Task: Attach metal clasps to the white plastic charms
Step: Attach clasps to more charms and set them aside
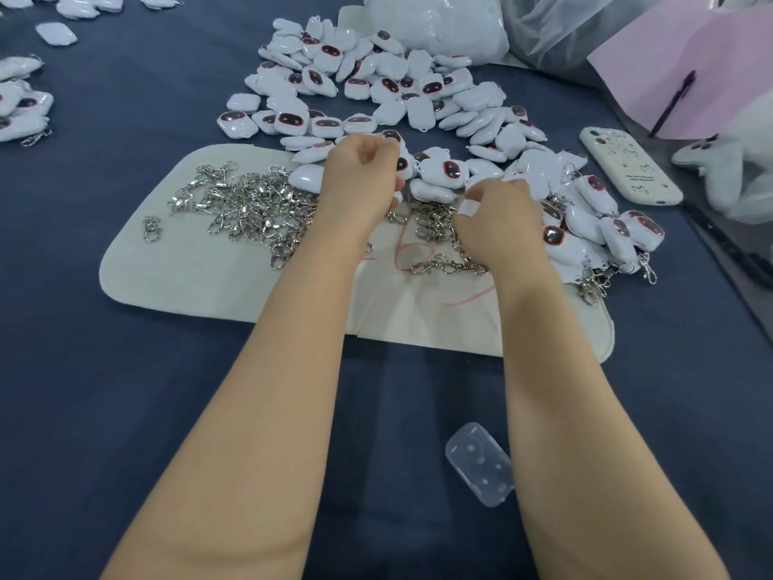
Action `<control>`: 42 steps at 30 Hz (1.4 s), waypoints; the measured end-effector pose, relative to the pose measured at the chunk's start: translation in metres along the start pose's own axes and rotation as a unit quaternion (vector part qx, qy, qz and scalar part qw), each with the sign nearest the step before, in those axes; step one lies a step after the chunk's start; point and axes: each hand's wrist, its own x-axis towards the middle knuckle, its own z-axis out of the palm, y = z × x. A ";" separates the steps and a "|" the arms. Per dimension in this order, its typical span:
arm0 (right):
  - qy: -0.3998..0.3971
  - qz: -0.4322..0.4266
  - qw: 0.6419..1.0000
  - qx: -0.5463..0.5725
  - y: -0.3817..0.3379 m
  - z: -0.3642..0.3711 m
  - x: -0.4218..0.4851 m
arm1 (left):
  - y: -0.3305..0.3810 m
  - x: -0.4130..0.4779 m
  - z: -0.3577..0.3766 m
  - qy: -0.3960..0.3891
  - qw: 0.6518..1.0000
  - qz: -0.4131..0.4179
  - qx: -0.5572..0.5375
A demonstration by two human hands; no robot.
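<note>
A big heap of white plastic charms (376, 81) with dark red faces spreads across the middle of the dark blue table. A tangle of silver metal clasps (255, 207) lies on a white mat (188, 278). My left hand (359, 182) has its fingers curled round a white charm at the heap's near edge. My right hand (497, 223), with white tape on one finger, curls over more clasps (435, 221) beside it; what its fingers hold is hidden. Charms with clasps fitted (606, 240) are piled to the right.
A phone in a white case (629, 169) lies at the right. A clear plastic case (479, 462) sits near me between my forearms. White plastic bags (443, 23) and pink paper (686, 64) stand at the back right. More charms (21, 102) lie at the far left.
</note>
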 end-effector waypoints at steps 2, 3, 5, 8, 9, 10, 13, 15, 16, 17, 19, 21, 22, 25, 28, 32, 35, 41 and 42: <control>0.005 -0.004 1.000 0.007 0.000 0.001 -0.002 | 0.000 -0.002 0.002 -0.009 1.000 -0.010 -0.009; 0.015 -0.011 1.000 0.020 -0.001 0.001 -0.003 | 0.000 -0.002 0.003 -0.014 1.000 -0.014 -0.011; 0.056 -0.022 0.996 0.072 -0.001 -0.001 -0.004 | 0.001 -0.005 0.004 -0.016 0.999 -0.028 -0.013; 0.111 -0.005 0.971 0.214 -0.007 -0.007 -0.005 | -0.002 -0.010 0.005 -0.013 0.999 -0.049 -0.005; 0.112 0.003 0.954 0.277 -0.012 -0.008 -0.006 | -0.003 -0.013 0.005 -0.019 0.998 -0.054 0.010; 0.102 0.014 0.932 0.349 -0.018 -0.009 -0.009 | -0.005 -0.015 0.005 -0.028 0.997 -0.062 0.021; 0.049 0.043 0.859 0.509 -0.034 -0.005 -0.026 | -0.009 -0.023 0.007 -0.052 0.994 -0.091 -0.013; 0.048 0.017 0.873 0.485 -0.039 -0.001 -0.037 | -0.010 -0.029 0.008 -0.055 0.991 -0.114 -0.055; 0.047 -0.004 0.880 0.474 -0.040 0.001 -0.042 | -0.010 -0.032 0.008 -0.050 0.989 -0.124 -0.071; 0.041 -0.025 0.880 0.472 -0.040 0.002 -0.047 | -0.011 -0.035 0.007 -0.039 0.987 -0.130 -0.090; 0.018 -0.047 0.876 0.480 -0.038 0.005 -0.057 | -0.013 -0.038 0.004 -0.005 0.983 -0.129 -0.132; 0.023 -0.048 0.881 0.470 -0.034 0.009 -0.063 | -0.015 -0.040 0.002 0.014 0.982 -0.109 -0.155; 0.036 -0.048 0.892 0.447 -0.031 0.008 -0.063 | -0.017 -0.041 0.001 0.016 0.985 -0.093 -0.144; 0.047 -0.068 0.956 0.280 -0.019 -0.002 -0.056 | -0.020 -0.044 -0.003 0.027 0.988 -0.066 -0.140; -0.104 -0.087 0.980 0.147 -0.006 -0.013 -0.052 | -0.017 -0.037 -0.010 0.029 0.970 -0.098 -0.222; -0.167 -0.084 0.978 0.087 -0.004 -0.013 -0.051 | -0.013 -0.034 -0.014 0.004 0.946 -0.158 -0.283; -0.082 -0.060 0.992 0.079 -0.008 0.001 -0.047 | -0.013 -0.036 -0.014 -0.010 0.929 -0.177 -0.325; 0.115 -0.004 0.883 0.454 -0.019 0.018 -0.045 | -0.018 -0.034 -0.008 0.005 0.951 -0.133 -0.278; 0.112 0.008 0.852 0.512 -0.020 0.018 -0.045 | -0.019 -0.034 -0.007 0.007 0.958 -0.127 -0.255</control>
